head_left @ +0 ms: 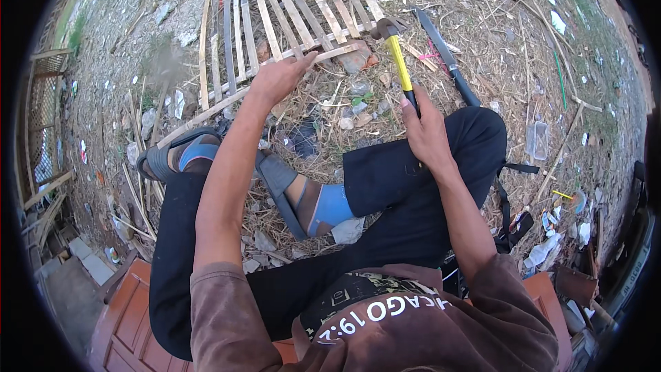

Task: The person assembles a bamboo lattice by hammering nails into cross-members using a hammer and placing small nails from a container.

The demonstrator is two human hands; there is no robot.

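Observation:
My right hand [427,127] is closed round the dark grip of a hammer [398,62], which has a yellow handle and a rusty metal head. The hammer's head is up, close to the right end of a frame of pale bamboo slats [275,14]. My left hand [281,79] grips a bamboo crosspiece [200,120] at the near ends of the slats, its forefinger stretched along the wood. The slats fan away from me in a row with gaps between them. My palm hides part of the crosspiece.
A long knife [441,45] with a dark handle lies right of the hammer, beside my knee. Stones [354,58] lie under the slats' near edge. My sandalled feet [279,182] are close by. A clear plastic container [537,140] and scraps litter the straw-strewn ground.

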